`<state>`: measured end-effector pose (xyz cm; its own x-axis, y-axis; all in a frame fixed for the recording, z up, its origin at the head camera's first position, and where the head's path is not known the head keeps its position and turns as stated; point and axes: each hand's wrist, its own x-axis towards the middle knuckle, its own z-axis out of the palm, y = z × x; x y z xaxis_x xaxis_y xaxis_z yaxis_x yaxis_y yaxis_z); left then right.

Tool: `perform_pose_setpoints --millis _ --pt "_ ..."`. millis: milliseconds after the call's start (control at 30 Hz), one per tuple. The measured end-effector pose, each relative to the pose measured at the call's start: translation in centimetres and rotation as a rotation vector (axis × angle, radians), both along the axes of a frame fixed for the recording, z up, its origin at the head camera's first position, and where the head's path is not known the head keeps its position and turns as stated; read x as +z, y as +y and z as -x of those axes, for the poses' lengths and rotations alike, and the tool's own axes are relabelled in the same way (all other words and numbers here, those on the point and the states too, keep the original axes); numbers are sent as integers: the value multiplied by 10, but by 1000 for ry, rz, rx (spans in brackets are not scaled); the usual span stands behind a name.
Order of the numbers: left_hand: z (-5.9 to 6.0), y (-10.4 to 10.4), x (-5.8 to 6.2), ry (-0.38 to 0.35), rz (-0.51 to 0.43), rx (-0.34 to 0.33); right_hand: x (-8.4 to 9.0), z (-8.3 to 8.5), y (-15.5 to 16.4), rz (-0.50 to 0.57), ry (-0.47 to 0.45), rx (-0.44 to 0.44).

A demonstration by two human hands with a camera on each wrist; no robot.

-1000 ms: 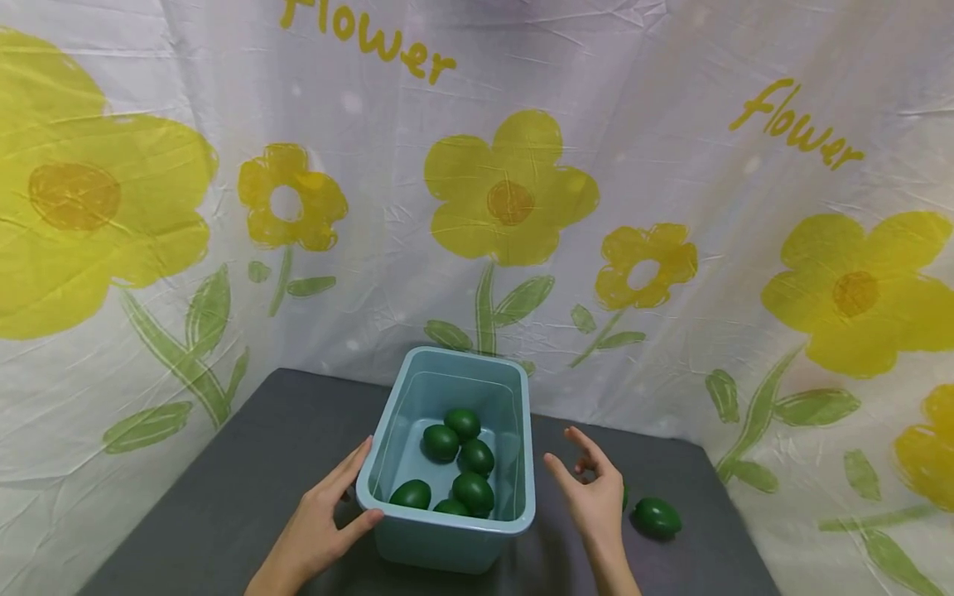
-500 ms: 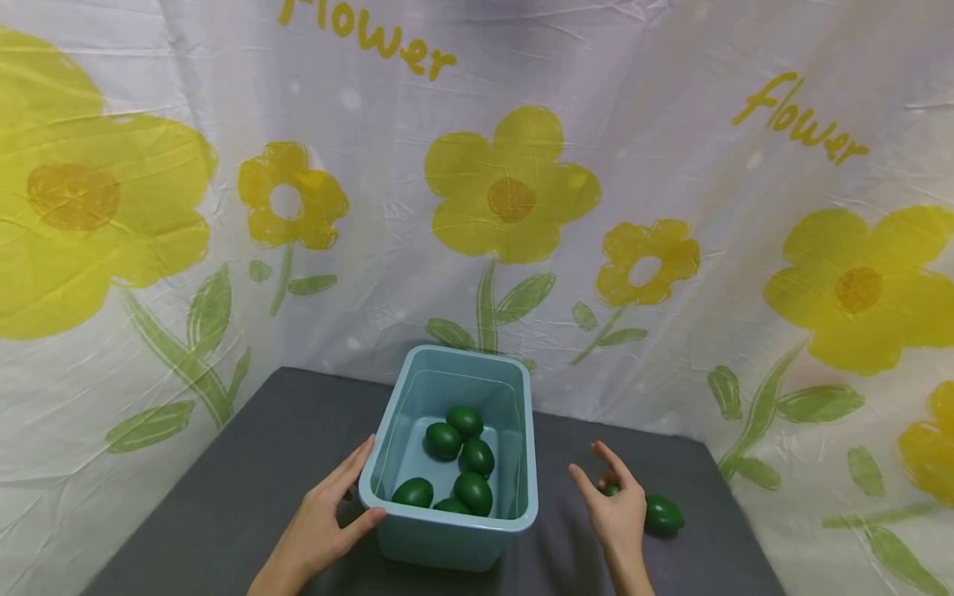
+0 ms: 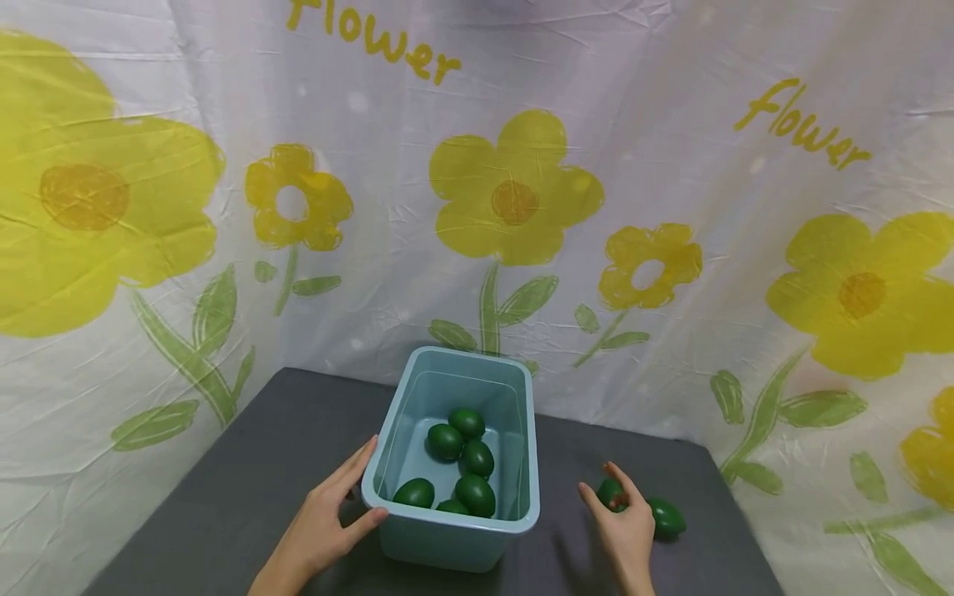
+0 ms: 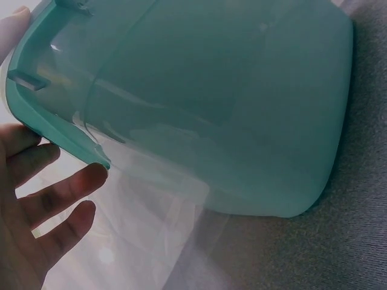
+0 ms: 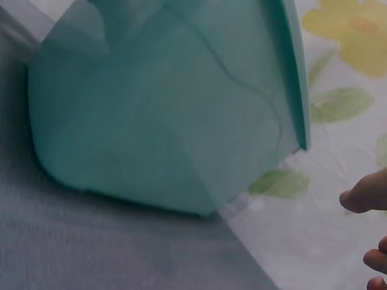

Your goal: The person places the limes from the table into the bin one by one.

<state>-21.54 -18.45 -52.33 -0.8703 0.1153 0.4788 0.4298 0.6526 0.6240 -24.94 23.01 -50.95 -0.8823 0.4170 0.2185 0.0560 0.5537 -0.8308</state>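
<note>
A light blue plastic bin [image 3: 440, 538] stands mid-table, holding several dark green, egg-shaped fruits [image 3: 445, 443]. My left hand [image 3: 320, 521] holds its near left corner, the thumb on the front rim and the fingers along the left side. In the left wrist view, the fingertips [image 4: 94, 175] reach up to the rim's underside. To the bin's right, my right hand [image 3: 626, 521] has thumb and forefinger spread around a loose green fruit [image 3: 609, 490], which the fingers partly hide. Another loose fruit [image 3: 666, 519] lies just right of that hand.
The dark grey tabletop [image 3: 298, 422] runs back to a white curtain [image 3: 387, 273] printed with yellow flowers. In the right wrist view, the bin's outer side wall [image 5: 151, 121] fills much of the picture, beside the thumb [image 5: 366, 193].
My right hand has moved right and lower, away from the bin to the nearer loose fruit, which now shows between thumb and forefinger. The left hand and the bin have stayed in place.
</note>
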Motion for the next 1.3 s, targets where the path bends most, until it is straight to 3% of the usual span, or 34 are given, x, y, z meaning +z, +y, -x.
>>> perform_pose_setpoints --millis 300,567,767,967,1300 --pt "0 2 -1 -19 -14 6 -18 5 18 -79 -50 -11" --pt "1 2 0 -10 -10 7 -26 10 27 -257 -54 32" --pt "0 2 -1 -23 -13 5 -32 12 32 -332 -98 36" --pt "1 1 0 16 0 8 -40 15 34 -372 -87 21" --pt "-3 5 -1 -28 -6 15 -49 21 38 -382 -118 33"
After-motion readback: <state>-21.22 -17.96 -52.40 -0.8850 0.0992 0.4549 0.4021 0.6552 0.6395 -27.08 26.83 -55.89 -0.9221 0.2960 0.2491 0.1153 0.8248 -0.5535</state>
